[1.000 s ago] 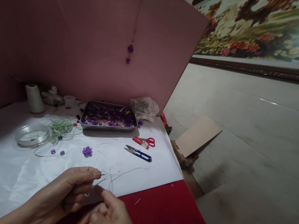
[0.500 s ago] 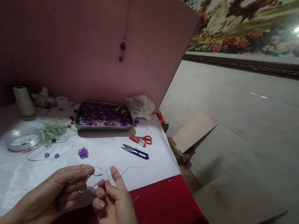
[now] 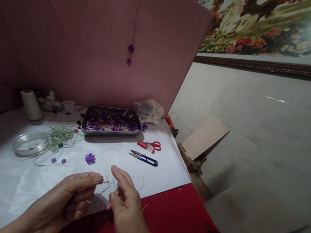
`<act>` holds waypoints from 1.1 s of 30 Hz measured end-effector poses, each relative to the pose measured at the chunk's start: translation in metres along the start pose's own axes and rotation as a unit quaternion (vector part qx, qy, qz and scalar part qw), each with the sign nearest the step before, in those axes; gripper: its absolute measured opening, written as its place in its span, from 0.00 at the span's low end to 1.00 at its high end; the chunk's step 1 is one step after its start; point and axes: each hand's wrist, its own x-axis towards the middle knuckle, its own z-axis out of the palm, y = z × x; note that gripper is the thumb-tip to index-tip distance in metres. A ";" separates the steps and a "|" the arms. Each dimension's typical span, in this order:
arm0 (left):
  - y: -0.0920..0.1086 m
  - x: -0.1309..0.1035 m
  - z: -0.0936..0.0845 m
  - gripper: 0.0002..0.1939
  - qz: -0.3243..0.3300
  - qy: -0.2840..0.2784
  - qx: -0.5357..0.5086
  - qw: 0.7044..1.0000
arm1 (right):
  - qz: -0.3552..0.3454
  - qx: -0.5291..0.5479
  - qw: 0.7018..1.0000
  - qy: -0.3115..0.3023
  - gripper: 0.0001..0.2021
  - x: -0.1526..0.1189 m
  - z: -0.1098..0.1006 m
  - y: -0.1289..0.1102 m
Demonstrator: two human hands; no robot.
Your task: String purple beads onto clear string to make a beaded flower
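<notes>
My left hand point(image 3: 69, 197) pinches a thin clear line with a small dark end near the table's front edge. Just right of it, my right hand point(image 3: 128, 212) has its fingers partly bent, and a loop of the line point(image 3: 116, 178) passes by its fingertips; its grip on the line is too fine to tell. A purple beaded flower point(image 3: 90, 158) lies on the white sheet above my left hand, with two purple beads point(image 3: 59, 160) to its left. Blue-handled thread snips point(image 3: 143, 158) lie beyond my right hand.
A metal tray point(image 3: 112, 133) of beads stands at the back, beside a plastic bag point(image 3: 148, 111). Red scissors point(image 3: 155, 146) lie near the snips. Green cord point(image 3: 61, 136), a clear spool point(image 3: 31, 144) and a white thread roll point(image 3: 31, 105) are at left.
My right hand's fingers have risen and turned inward, and the line loops near them. My left hand keeps its pinch. The whole view has shifted slightly.
</notes>
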 end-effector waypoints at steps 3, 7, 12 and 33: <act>-0.001 0.000 -0.002 0.17 0.001 -0.020 0.011 1.000 | 0.058 -0.065 0.992 -0.088 0.32 0.006 -0.010 -0.009; -0.002 0.000 -0.004 0.16 0.002 -0.043 0.029 0.999 | 0.010 -0.154 0.978 -0.141 0.36 0.011 -0.024 -0.020; -0.004 0.006 -0.005 0.13 0.025 -0.074 0.049 0.996 | -0.140 -0.220 0.957 -0.125 0.29 0.010 -0.035 -0.019; -0.015 0.016 0.002 0.14 0.166 -0.004 0.165 0.972 | -0.230 -0.336 0.898 -0.169 0.24 0.023 -0.050 -0.031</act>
